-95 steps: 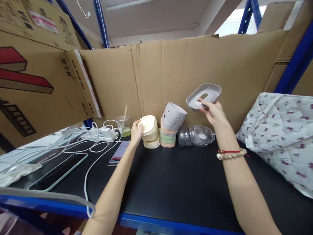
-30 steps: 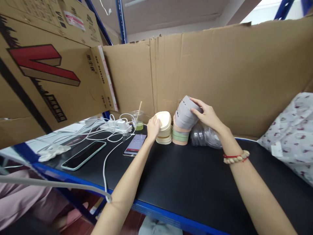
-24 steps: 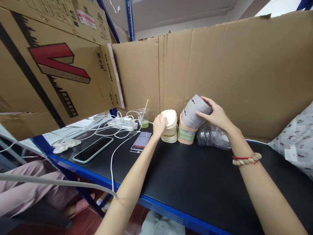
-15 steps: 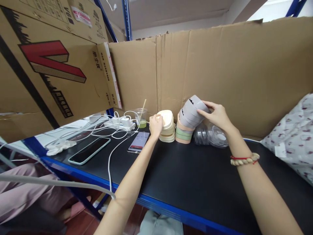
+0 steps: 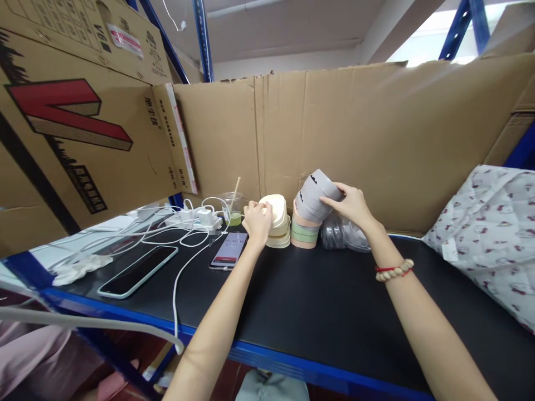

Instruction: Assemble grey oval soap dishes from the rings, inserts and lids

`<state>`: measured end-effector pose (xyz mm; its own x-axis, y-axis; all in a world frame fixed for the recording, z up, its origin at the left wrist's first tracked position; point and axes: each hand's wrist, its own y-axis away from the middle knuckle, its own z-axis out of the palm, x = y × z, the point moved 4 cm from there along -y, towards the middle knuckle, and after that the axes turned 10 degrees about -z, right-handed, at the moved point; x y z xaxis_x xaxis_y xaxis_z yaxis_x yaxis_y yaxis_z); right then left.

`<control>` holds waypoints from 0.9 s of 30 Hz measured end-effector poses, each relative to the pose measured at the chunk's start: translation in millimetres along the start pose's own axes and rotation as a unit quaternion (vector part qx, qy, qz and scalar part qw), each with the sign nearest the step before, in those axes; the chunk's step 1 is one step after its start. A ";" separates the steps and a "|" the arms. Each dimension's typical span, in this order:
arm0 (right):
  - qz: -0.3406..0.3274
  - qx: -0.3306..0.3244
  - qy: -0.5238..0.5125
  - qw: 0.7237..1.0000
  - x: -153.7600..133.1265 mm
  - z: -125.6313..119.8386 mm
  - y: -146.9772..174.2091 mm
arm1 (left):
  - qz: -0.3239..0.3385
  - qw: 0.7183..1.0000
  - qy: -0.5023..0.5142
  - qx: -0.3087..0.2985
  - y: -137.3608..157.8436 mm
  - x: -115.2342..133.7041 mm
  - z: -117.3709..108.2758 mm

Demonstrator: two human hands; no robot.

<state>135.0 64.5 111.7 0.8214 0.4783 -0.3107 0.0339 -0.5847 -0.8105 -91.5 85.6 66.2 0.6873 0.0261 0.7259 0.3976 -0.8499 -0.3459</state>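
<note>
My left hand (image 5: 258, 221) is closed at the left side of a tilted, rounded-square cream lid (image 5: 274, 210), on top of a stack of cream pieces (image 5: 279, 240). Whether those lower pieces are lids or shallow bowls I cannot tell. With thumb and fingers, my right hand (image 5: 350, 201) grips a tilted stack of grey bowls (image 5: 314, 199) marked with small black shapes. The grey stack leans left over an upright stack of pink, green and grey bowls (image 5: 304, 236), its lower end touching them. Clear plastic containers (image 5: 334, 231) lie beside it, partly behind my right hand.
Left of the stacks are a lit phone (image 5: 229, 252), a clear cup (image 5: 232, 210) with a stick, a power strip (image 5: 199, 220) with tangled white cables, and another phone (image 5: 140, 270). Cardboard (image 5: 355, 122) walls the back. A patterned white bag (image 5: 487, 245) stands right.
The view has shifted, so the stacks and both hands appear farther left. Both hands keep their holds, and the grey bowls remain tilted.
</note>
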 end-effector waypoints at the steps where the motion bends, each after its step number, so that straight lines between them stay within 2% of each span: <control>1: 0.000 0.000 -0.001 1.000 1.1 0.4 0.1 | 0.023 0.999 -0.034 -0.015 0.8 3.4 -1.5; 4: -0.006 0.008 -0.028 1.000 4.0 1.3 0.3 | 0.093 0.984 -0.107 -0.105 2.1 9.0 -1.3; 7: -0.007 0.023 -0.074 0.997 6.6 2.8 0.7 | 0.147 0.958 -0.142 -0.201 1.2 2.9 8.0; 9: 0.001 0.034 -0.101 0.994 8.6 4.4 1.2 | 0.175 0.948 -0.146 -0.221 -2.6 -4.8 18.4; 12: 0.022 0.055 -0.136 0.989 13.4 7.4 2.5 | 0.256 0.945 -0.102 -0.177 -9.2 -10.8 33.3; 15: 0.033 0.080 -0.163 0.983 19.7 9.4 3.8 | 0.308 0.942 -0.050 -0.127 -13.2 -12.7 41.0; 19: -0.013 0.146 -0.114 0.983 15.3 0.6 2.6 | 0.301 0.946 0.005 -0.120 -15.2 -14.3 42.4; 23: -0.125 0.224 0.020 0.966 -27.7 -18.4 4.5 | 0.278 0.953 0.036 -0.117 -15.0 -19.8 44.6; 25: -0.189 0.224 0.052 0.955 -58.2 -22.0 11.9 | 0.280 0.951 0.070 -0.106 -14.4 -24.0 44.6; 27: -0.264 0.187 0.070 0.944 -86.7 -18.6 26.4 | 0.288 0.945 0.118 -0.105 -13.9 -28.8 42.6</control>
<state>75.3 -4.6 126.4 0.8148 0.5311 0.2325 0.2771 -0.0043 -0.9608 -91.0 119.1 24.9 0.5888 -0.5688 0.5743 -0.1477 -0.7742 -0.6154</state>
